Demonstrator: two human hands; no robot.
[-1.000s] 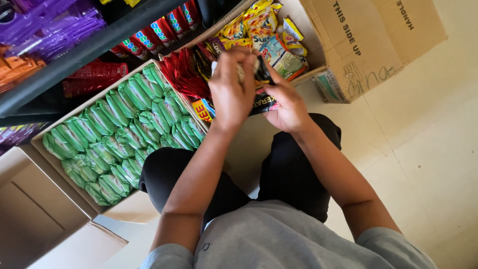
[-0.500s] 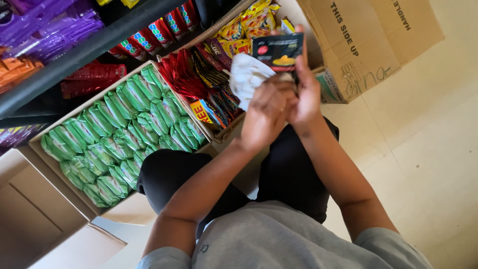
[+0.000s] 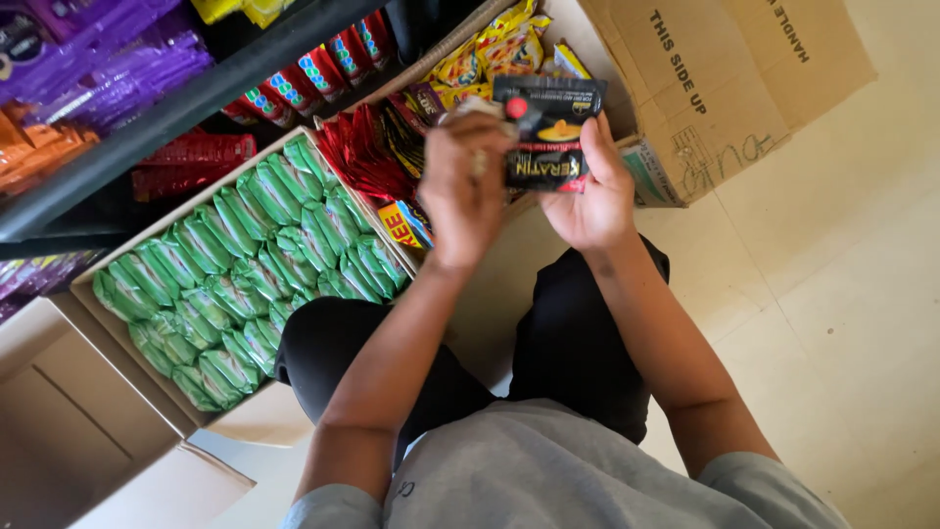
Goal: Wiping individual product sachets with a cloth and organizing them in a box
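Head view, the only view. Landmark: the open carton of green packets (image 3: 245,284).

The right hand (image 3: 592,191) grasped a small black sachet (image 3: 548,132), fingers wrapped behind it, thumb on its right edge. The sachet was held upright in the air, up and to the right of the green-packet carton, over a second box of red and yellow packets (image 3: 441,118). The left hand (image 3: 468,191) was curled at the sachet's left edge, back of the hand to the camera; whether it pinched the sachet or something else could not be told.

Risk, judged: the sachet looked slick and thin; a two-handed pinch at its edges could slip, and it would drop among the red and yellow packets below and be hard to pick out.

Edges and room: the dark shelf rail (image 3: 196,98) ran above the green-packet carton, with purple packs (image 3: 108,59) behind it, so upward reach there was limited. A large brown cardboard box (image 3: 725,88) stood to the far right, closing that side. The pale tiled floor (image 3: 842,323) to the lower right of the carton gave open room.
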